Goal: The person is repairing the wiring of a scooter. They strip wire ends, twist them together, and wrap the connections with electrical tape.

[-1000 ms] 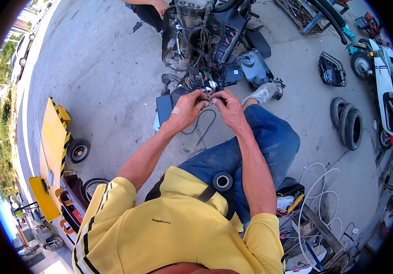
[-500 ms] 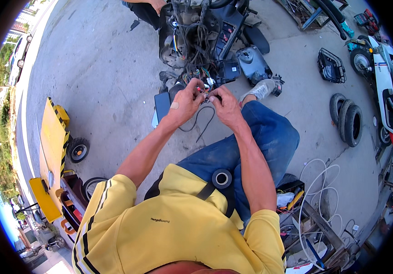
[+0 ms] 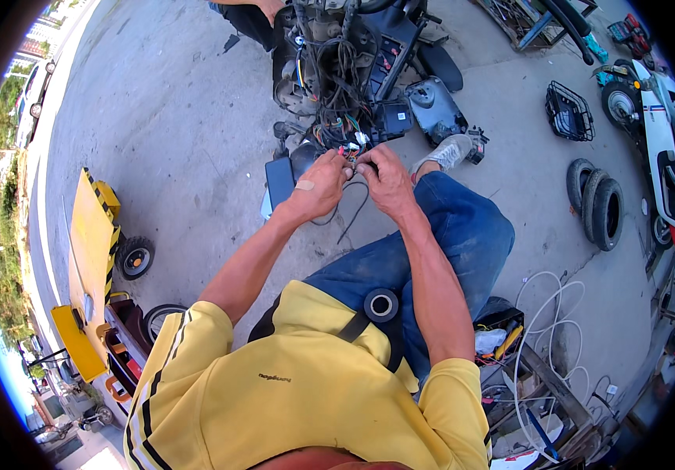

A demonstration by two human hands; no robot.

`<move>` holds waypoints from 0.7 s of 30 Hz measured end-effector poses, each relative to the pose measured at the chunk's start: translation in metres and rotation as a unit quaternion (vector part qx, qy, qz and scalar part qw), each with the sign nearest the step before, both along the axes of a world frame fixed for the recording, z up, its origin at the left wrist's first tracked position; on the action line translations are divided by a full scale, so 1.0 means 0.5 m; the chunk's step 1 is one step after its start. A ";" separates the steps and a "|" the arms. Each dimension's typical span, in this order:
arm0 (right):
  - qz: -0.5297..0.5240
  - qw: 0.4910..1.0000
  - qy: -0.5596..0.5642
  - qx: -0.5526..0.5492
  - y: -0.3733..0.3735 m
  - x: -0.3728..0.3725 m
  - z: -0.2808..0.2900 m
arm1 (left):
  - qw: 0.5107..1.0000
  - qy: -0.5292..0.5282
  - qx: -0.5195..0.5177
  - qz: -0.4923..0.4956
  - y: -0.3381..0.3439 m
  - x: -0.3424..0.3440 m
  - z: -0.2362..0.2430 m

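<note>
My left hand (image 3: 320, 188), with a plaster on its back, is closed in a pinch at the end of a wiring bundle. Close beside it, my right hand (image 3: 387, 182) pinches at the same thin wires (image 3: 350, 153); the fingertips hide exactly how they meet. Just beyond, coloured wires with a white connector (image 3: 361, 138) spill out of a stripped-down scooter (image 3: 337, 59). A dark cable (image 3: 364, 205) loops on the ground below my hands. Left of my left hand lies a black phone (image 3: 279, 181). A roll of black tape (image 3: 381, 305) rests at my lap.
Removed panels (image 3: 436, 110) lie right of the scooter, near my shoe (image 3: 447, 153). Farther right are a black wire basket (image 3: 569, 112), several tyres (image 3: 608, 214) and a white scooter (image 3: 658, 149). A toolbox (image 3: 499, 335) and pale hose sit lower right. Another person's hand (image 3: 271, 9) shows at the top.
My left hand has turned and lowered slightly, its fingers now more folded over the wires. The right hand has barely shifted.
</note>
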State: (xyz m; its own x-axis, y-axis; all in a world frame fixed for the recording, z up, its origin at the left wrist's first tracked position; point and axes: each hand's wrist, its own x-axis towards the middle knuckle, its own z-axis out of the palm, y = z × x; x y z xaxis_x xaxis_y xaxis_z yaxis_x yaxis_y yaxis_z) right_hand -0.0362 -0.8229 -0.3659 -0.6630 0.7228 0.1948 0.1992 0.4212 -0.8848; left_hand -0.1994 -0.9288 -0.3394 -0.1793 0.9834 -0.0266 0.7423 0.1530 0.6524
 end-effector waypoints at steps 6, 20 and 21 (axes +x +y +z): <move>-0.017 0.997 0.022 -0.066 0.000 -0.003 -0.011 | 0.998 -0.013 -0.026 -0.055 0.003 -0.005 0.037; 0.016 0.997 0.008 -0.068 0.006 0.006 0.009 | 0.939 -0.297 0.035 0.171 0.009 0.010 -0.007; 0.011 0.997 0.001 -0.071 0.004 0.006 0.010 | 0.943 -0.283 0.037 0.169 0.010 0.009 -0.007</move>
State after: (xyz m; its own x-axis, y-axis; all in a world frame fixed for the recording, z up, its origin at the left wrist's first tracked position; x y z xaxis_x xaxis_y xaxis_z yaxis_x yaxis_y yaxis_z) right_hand -0.0333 -0.8206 -0.3607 -0.6793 0.7279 0.0928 0.1888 0.2956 -0.9365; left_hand -0.1949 -0.9239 -0.3430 -0.4610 0.8752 -0.1463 0.1880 0.2574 0.9478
